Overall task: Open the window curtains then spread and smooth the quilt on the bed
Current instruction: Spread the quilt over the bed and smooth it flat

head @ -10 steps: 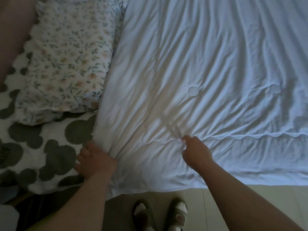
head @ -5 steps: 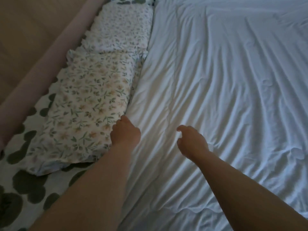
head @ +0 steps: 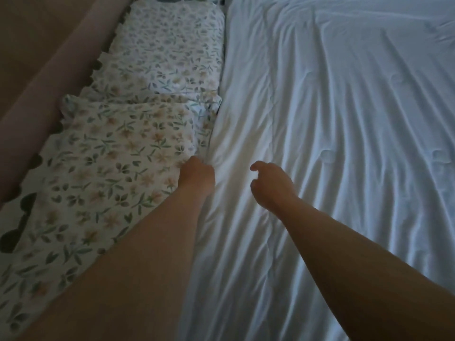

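Left hand (head: 197, 174) still fisted on quilt (head: 320, 143) edge by pillow (head: 110, 168), right hand (head: 270, 185) half-curled, empty, barely shifted.

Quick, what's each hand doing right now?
Left hand: closed, its grip bunching the white quilt edge beside the floral pillow.
Right hand: fingers loosely curled above the quilt, holding nothing.

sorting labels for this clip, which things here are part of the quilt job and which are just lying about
Part of the job:
- white quilt, spread but creased
- left hand, fist at the quilt's edge by the pillows
- right hand, loosely curled over the quilt

Just lying about:
- near floral pillow
- far floral pillow
- spotted sheet under them
- padded headboard
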Action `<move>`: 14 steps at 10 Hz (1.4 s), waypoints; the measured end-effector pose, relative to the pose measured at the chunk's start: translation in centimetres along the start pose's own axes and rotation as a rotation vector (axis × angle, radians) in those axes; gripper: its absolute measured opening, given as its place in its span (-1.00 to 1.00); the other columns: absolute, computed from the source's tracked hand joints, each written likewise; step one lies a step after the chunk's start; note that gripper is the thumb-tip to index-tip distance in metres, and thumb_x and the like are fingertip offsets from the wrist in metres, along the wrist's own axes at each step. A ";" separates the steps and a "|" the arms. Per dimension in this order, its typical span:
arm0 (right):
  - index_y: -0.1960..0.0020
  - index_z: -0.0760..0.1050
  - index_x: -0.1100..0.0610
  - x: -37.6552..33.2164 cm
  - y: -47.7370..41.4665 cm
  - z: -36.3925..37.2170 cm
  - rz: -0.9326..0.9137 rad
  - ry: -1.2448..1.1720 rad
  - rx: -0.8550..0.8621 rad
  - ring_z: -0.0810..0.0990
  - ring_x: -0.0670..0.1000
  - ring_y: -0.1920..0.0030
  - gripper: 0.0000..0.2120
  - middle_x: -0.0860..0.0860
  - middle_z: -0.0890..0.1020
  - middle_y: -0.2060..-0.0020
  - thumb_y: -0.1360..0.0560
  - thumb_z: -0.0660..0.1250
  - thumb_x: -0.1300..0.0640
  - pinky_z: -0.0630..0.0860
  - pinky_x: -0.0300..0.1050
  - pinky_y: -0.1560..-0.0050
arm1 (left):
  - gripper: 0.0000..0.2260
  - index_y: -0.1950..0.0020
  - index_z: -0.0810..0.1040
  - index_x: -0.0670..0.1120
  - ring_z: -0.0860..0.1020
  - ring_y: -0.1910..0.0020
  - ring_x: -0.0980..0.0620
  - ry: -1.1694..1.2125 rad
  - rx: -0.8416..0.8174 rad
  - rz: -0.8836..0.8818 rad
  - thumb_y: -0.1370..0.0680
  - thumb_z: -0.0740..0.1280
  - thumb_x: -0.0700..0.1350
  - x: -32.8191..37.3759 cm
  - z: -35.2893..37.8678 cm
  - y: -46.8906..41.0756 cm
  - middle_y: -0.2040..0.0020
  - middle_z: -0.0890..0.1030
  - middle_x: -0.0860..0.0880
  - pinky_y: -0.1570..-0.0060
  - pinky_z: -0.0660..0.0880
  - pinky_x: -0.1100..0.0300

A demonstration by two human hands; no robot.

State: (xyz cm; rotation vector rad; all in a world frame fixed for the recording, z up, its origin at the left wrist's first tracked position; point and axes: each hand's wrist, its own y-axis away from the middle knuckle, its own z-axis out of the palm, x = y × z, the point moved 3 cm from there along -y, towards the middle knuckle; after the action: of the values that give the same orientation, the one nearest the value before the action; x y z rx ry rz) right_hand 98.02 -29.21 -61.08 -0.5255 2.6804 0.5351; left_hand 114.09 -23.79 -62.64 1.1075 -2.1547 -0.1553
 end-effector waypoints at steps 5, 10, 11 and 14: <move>-0.42 0.27 0.00 2.5 -12.6 2.6 0.018 -0.060 0.019 0.54 0.10 -0.13 -0.57 0.06 0.47 -0.21 -0.57 0.12 0.22 0.48 -0.04 -0.01 | -0.66 -0.26 0.46 -0.31 0.49 -0.21 -0.25 -0.038 0.028 0.009 -0.63 0.14 -0.10 5.1 4.2 -13.5 -0.22 0.52 -0.28 -0.06 0.40 0.02; -0.41 0.22 -0.14 -0.5 -15.3 3.1 -0.064 -0.157 0.013 0.48 0.18 -0.24 -0.43 -0.02 0.07 -0.48 -0.47 0.20 0.25 0.41 0.00 -0.20 | -0.67 -0.27 0.43 -0.31 0.46 -0.22 -0.21 0.013 0.394 0.110 -0.66 0.06 -0.12 4.8 -1.0 -17.0 -0.25 0.49 -0.29 -0.16 0.34 0.06; -0.47 0.17 -0.10 -1.0 -16.0 4.5 -0.050 -0.112 -0.101 0.34 0.15 -0.39 -0.38 0.03 0.04 -0.51 -0.48 0.16 0.28 0.36 0.07 -0.34 | -0.65 -0.36 0.37 -0.27 0.42 -0.30 -0.22 -0.060 0.201 0.004 -0.66 0.04 -0.13 4.6 0.1 -18.2 -0.34 0.43 -0.25 -0.28 0.34 0.00; -0.50 0.12 -0.08 -0.5 -16.5 5.3 -0.034 -0.069 -0.124 0.27 0.11 -0.44 -0.36 0.02 0.10 -0.50 -0.48 0.17 0.26 0.33 0.09 -0.37 | -0.56 -0.38 0.33 -0.25 0.42 -0.30 -0.23 -0.121 0.131 -0.030 -0.65 0.02 0.03 5.7 1.7 -18.2 -0.36 0.40 -0.24 -0.24 0.36 -0.01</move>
State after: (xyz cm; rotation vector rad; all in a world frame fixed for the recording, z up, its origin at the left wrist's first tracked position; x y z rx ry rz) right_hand 106.75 -41.01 -70.30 -0.5751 2.5807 0.6998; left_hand 122.95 -39.83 -68.13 1.2337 -2.2829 -0.0983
